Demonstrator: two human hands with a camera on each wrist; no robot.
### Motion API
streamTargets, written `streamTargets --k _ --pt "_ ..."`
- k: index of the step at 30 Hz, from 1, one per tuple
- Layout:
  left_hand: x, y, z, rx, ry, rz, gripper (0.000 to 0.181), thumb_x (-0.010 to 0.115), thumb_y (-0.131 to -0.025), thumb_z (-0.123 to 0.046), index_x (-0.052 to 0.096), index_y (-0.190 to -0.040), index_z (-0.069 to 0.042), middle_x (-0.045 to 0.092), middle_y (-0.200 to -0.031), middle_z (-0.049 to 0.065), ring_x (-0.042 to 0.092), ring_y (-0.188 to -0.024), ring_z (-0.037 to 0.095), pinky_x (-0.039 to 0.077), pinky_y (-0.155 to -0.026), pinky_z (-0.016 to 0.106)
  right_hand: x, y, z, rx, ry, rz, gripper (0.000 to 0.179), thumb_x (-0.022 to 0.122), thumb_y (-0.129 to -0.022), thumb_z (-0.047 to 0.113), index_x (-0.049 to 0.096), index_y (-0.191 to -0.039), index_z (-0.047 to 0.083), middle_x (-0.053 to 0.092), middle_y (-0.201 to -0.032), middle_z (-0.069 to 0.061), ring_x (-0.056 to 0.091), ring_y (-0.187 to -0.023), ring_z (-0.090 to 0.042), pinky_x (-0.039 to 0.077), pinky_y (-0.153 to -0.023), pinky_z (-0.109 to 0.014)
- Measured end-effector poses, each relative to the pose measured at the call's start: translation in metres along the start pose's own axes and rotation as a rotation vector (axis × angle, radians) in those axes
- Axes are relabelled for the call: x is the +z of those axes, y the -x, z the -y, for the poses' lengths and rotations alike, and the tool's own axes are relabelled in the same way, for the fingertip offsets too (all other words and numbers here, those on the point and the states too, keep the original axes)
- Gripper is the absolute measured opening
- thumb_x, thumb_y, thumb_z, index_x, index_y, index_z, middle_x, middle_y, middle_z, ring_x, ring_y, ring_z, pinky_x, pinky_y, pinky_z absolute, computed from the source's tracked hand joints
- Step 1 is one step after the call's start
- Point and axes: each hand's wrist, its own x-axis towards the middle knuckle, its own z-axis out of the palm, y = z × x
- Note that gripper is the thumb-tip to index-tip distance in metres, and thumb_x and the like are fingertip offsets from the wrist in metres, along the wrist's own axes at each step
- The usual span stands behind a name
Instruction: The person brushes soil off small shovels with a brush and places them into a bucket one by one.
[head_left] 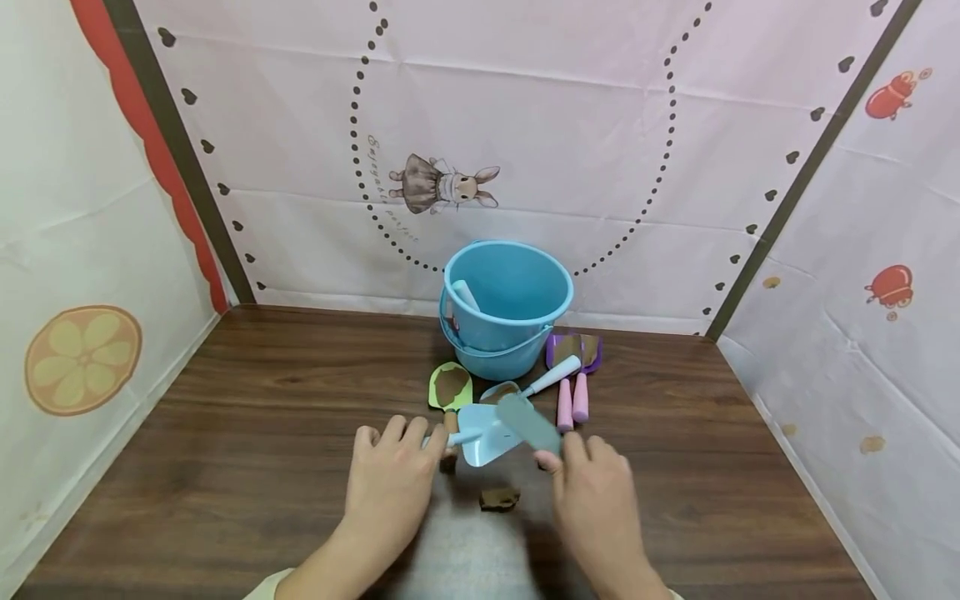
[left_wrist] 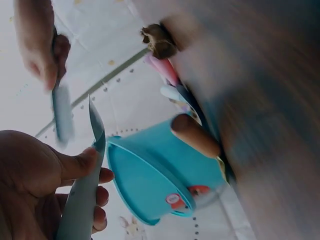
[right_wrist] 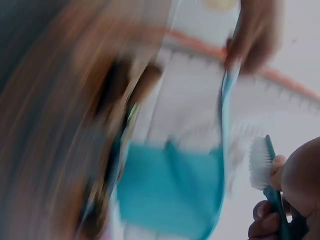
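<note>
Pale blue and plastic, the small shovel [head_left: 486,446] is gripped by its handle in the left hand [head_left: 396,479], its blade raised over the middle of the dark wood-grain worktop [head_left: 300,400]. We see the right hand [head_left: 596,492] holding a teal-handled brush with white bristles [head_left: 528,423], near the blade but apart from it. Towards the worktop's near edge we find a crumpled brown lump [head_left: 499,499]; at its far edge stands a round turquoise plastic bucket [head_left: 495,364], two pink-handled purple shovels [head_left: 591,360] beside it.
</note>
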Motion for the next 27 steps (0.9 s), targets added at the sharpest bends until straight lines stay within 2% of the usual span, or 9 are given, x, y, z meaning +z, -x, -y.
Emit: streamTargets --k 3,5,7,9,14,19,23,27 --pt "0.001 -0.004 -0.004 0.001 -0.033 -0.008 0.039 0.051 -0.089 -0.042 0.075 -0.099 -0.013 0.061 -0.077 0.004 0.051 -0.067 0.024 0.034 -0.058 0.040 0.003 -0.003 0.019 -0.095 0.000 0.008 0.048 0.050 -0.101 0.051 0.049 -0.078 0.009 0.032 -0.064 0.001 0.034 -0.052 -0.018 0.026 -0.052 -0.029" --pt "0.000 -0.005 -0.007 -0.011 -0.044 -0.010 0.040 0.049 -0.091 -0.042 0.077 -0.103 -0.014 0.064 -0.080 0.005 0.052 -0.068 0.024 0.035 -0.058 0.040 0.006 -0.003 0.026 -0.101 0.013 0.029 0.049 0.046 -0.102 0.053 0.050 -0.079 0.010 0.031 -0.064 0.001 0.031 -0.053 -0.016 0.024 -0.052 -0.028" --pt "-0.001 -0.006 -0.007 -0.024 -0.038 -0.015 0.042 0.047 -0.091 -0.043 0.076 -0.101 -0.015 0.065 -0.081 0.006 0.052 -0.068 0.025 0.034 -0.059 0.041 0.009 -0.004 0.027 -0.086 0.033 0.029 0.050 0.047 -0.101 0.053 0.051 -0.079 0.008 0.031 -0.064 0.000 0.032 -0.053 -0.017 0.025 -0.052 -0.029" --pt "-0.002 -0.006 -0.005 -0.031 -0.041 -0.015 0.043 0.046 -0.090 -0.045 0.076 -0.100 -0.016 0.065 -0.080 0.007 0.052 -0.068 0.025 0.034 -0.059 0.041 0.012 -0.005 0.023 -0.072 0.044 0.014 0.049 0.051 -0.099 0.052 0.051 -0.079 0.007 0.033 -0.063 -0.002 0.036 -0.052 -0.020 0.027 -0.051 -0.031" --pt "-0.006 -0.006 0.005 -0.048 -0.032 0.009 0.034 0.057 -0.089 -0.042 0.070 -0.091 -0.011 0.062 -0.077 0.009 0.053 -0.068 0.026 0.035 -0.060 0.041 0.012 -0.010 0.001 -0.013 0.057 -0.040 0.045 0.061 -0.094 0.046 0.054 -0.079 0.004 0.036 -0.062 -0.005 0.041 -0.050 -0.026 0.031 -0.049 -0.036" --pt "-0.008 -0.006 0.009 -0.076 -0.013 0.034 0.038 0.049 -0.092 -0.042 0.067 -0.086 -0.009 0.062 -0.076 0.010 0.053 -0.069 0.027 0.033 -0.060 0.041 0.006 -0.017 -0.014 0.055 0.058 -0.070 0.043 0.067 -0.091 0.040 0.050 -0.076 0.004 0.033 -0.061 -0.005 0.037 -0.050 -0.024 0.032 -0.049 -0.038" --pt "-0.007 -0.007 0.005 -0.079 -0.013 0.033 0.039 0.049 -0.092 -0.044 0.067 -0.087 -0.010 0.062 -0.078 0.009 0.053 -0.069 0.027 0.034 -0.060 0.041 0.005 -0.016 -0.002 -0.001 0.027 -0.061 0.045 0.060 -0.095 0.045 0.053 -0.080 0.004 0.036 -0.064 -0.005 0.039 -0.052 -0.025 0.031 -0.051 -0.037" --pt "-0.005 -0.009 0.000 -0.073 -0.029 0.008 0.036 0.051 -0.091 -0.043 0.067 -0.088 -0.011 0.063 -0.079 0.009 0.054 -0.070 0.027 0.034 -0.059 0.041 0.008 -0.008 0.016 -0.092 0.006 -0.004 0.045 0.058 -0.097 0.048 0.053 -0.080 0.007 0.036 -0.064 -0.003 0.040 -0.053 -0.023 0.027 -0.051 -0.032"
